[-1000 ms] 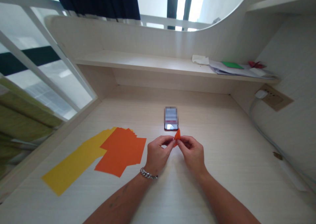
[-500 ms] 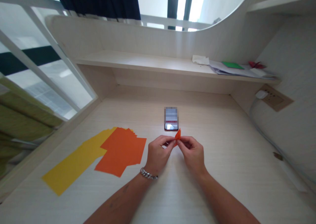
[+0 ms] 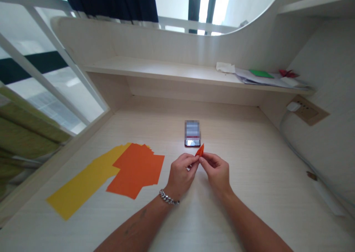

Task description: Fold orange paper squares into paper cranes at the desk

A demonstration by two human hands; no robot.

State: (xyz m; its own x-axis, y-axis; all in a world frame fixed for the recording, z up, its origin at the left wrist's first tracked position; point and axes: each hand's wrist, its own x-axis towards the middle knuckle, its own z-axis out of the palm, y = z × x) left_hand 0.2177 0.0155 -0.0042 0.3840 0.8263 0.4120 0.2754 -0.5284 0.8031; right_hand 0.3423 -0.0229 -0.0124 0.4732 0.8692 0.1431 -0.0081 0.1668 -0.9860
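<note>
Between my fingertips is a small folded piece of orange paper (image 3: 200, 150), its pointed tip standing up and leaning slightly right. My left hand (image 3: 182, 172) pinches it from the left, and a chain bracelet (image 3: 168, 198) circles that wrist. From the other side my right hand (image 3: 217, 170) grips it between thumb and forefinger. The lower part of the fold is hidden by the fingers. Just beyond lies a phone (image 3: 192, 133) with a lit, blurred-out screen. Flat orange sheets (image 3: 138, 170) overlap yellow sheets (image 3: 74, 191) to the left of my hands.
The pale desk (image 3: 249, 163) runs back to a raised shelf (image 3: 166, 71). On the shelf are papers (image 3: 266, 81), a green sheet (image 3: 261, 73) and a red folded-paper piece (image 3: 288, 73). A plug (image 3: 293, 106) sits in the right-hand socket, its cable (image 3: 301, 159) trailing down the wall.
My left hand has shifted slightly right, closer to my right hand. The folded orange paper has tilted a little to the right. The sheets and phone have stayed put.
</note>
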